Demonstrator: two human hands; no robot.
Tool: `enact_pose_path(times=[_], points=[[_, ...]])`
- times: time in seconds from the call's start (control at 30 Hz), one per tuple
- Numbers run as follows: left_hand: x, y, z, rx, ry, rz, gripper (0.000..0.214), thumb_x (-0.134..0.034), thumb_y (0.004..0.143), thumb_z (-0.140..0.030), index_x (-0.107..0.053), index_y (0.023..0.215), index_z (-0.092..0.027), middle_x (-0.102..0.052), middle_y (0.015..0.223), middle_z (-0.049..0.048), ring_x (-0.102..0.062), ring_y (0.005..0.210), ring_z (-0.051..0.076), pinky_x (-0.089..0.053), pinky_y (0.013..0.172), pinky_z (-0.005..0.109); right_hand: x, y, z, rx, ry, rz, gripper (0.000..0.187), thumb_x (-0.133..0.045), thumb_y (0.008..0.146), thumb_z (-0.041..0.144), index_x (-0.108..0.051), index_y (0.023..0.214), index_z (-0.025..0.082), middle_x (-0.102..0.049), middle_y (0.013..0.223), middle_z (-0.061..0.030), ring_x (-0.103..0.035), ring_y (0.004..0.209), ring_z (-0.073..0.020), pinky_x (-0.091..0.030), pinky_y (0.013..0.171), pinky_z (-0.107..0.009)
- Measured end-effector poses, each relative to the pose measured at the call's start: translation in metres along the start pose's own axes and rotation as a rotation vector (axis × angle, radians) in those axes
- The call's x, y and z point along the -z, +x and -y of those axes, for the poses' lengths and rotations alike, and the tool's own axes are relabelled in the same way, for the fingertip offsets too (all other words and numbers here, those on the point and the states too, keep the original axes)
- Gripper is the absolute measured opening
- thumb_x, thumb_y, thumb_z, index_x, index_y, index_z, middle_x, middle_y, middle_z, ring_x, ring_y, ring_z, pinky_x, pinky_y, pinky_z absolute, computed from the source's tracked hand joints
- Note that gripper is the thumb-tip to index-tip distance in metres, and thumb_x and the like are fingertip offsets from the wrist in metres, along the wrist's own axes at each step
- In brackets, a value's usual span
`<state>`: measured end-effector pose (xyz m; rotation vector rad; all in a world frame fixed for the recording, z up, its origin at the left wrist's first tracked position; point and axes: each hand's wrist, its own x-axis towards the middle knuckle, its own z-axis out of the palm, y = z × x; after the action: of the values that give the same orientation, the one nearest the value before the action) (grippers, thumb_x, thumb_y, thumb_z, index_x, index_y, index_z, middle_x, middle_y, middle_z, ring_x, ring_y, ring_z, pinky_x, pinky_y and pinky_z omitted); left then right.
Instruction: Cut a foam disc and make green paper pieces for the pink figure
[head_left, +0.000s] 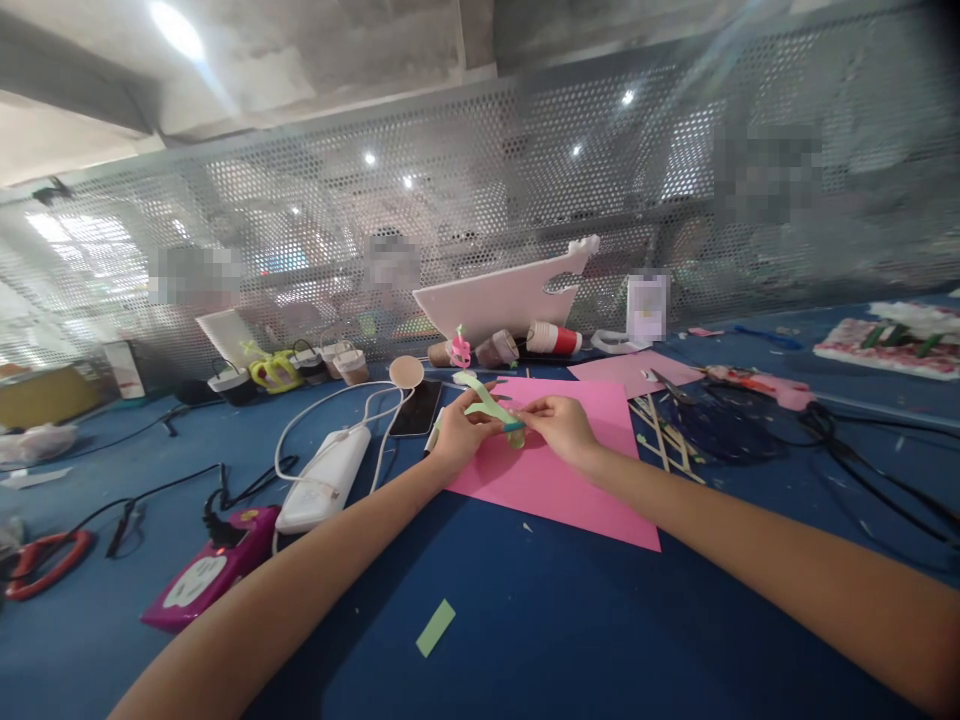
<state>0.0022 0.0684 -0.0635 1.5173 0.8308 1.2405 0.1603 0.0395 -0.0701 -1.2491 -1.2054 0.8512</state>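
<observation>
Above a pink sheet of paper (577, 500), my left hand (461, 430) is closed on a light green paper piece (487, 402) with curling strips. From the other side my right hand (561, 428) pinches the same piece near its lower end. A small teal part (513, 427) shows between the fingertips; what it is I cannot tell. Closer to me, a loose light green paper strip (436, 628) lies flat on the blue table (525, 640).
Left of my hands are a dark phone (418, 408), a white power strip (326, 478) with cables and a purple box (214, 570). Scissors (673, 386), wooden sticks (664, 440) and a glue gun (761, 385) lie right. Stacked paper cups (553, 338) and a white board (502, 293) stand behind.
</observation>
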Motion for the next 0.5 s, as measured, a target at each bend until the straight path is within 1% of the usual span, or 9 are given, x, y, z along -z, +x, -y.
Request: enact_pose_path(times=[0.1, 0.2, 0.27, 0.33, 0.4, 0.5], points=[[0.000, 0.000, 0.000, -0.005, 0.002, -0.010, 0.061, -0.078, 0.054, -0.009, -0.064, 0.112, -0.020, -0.068, 0.093, 0.0035, -0.061, 0.062, 0.009, -0.052, 0.062, 0.023, 0.000, -0.001, 0.004, -0.026, 0.064, 0.046, 0.011, -0.073, 0.071, 0.023, -0.066, 0.065, 0.016, -0.071, 0.066, -0.0070, -0.068, 0.065, -0.0202, -0.054, 0.063, -0.032], [0.001, 0.000, 0.001, 0.006, -0.019, -0.035, 0.061, -0.078, 0.053, -0.009, -0.065, 0.111, -0.021, -0.067, 0.087, 0.0019, -0.060, 0.062, 0.009, -0.051, 0.062, 0.022, 0.000, -0.003, 0.007, -0.030, 0.120, 0.110, 0.020, -0.069, 0.076, 0.033, -0.065, 0.065, 0.016, -0.071, 0.065, -0.0068, -0.069, 0.062, -0.0200, -0.055, 0.062, -0.033], [0.002, 0.001, 0.003, 0.017, -0.041, -0.050, 0.060, -0.077, 0.054, -0.009, -0.065, 0.111, -0.022, -0.067, 0.086, 0.0015, -0.060, 0.062, 0.009, -0.050, 0.062, 0.023, 0.001, -0.003, 0.009, -0.033, 0.163, 0.157, 0.022, -0.071, 0.074, 0.035, -0.065, 0.067, 0.016, -0.071, 0.065, -0.0062, -0.069, 0.063, -0.0200, -0.056, 0.065, -0.034], [0.003, 0.002, 0.005, 0.019, -0.057, -0.054, 0.059, -0.076, 0.054, -0.009, -0.066, 0.110, -0.022, -0.067, 0.089, 0.0017, -0.060, 0.062, 0.009, -0.050, 0.061, 0.022, 0.004, -0.001, 0.010, -0.057, 0.181, 0.201, 0.020, -0.079, 0.065, 0.028, -0.066, 0.071, 0.015, -0.071, 0.065, -0.0053, -0.069, 0.065, -0.0200, -0.056, 0.070, -0.035], [0.004, 0.003, 0.007, 0.017, -0.065, -0.048, 0.059, -0.076, 0.054, -0.009, -0.066, 0.111, -0.023, -0.067, 0.093, 0.0023, -0.060, 0.061, 0.008, -0.049, 0.059, 0.021, 0.007, 0.001, 0.011, -0.101, 0.185, 0.242, 0.028, -0.084, 0.055, 0.017, -0.066, 0.076, 0.014, -0.071, 0.067, -0.0050, -0.070, 0.066, -0.0198, -0.056, 0.074, -0.035], [0.004, 0.003, 0.008, 0.029, -0.069, -0.038, 0.061, -0.077, 0.054, -0.011, -0.065, 0.113, -0.023, -0.066, 0.096, 0.0031, -0.059, 0.062, 0.008, -0.048, 0.058, 0.020, 0.012, 0.005, 0.012, -0.162, 0.215, 0.294, 0.032, -0.084, 0.052, 0.010, -0.066, 0.078, 0.014, -0.072, 0.070, -0.0058, -0.070, 0.068, -0.0189, -0.056, 0.075, -0.034]])
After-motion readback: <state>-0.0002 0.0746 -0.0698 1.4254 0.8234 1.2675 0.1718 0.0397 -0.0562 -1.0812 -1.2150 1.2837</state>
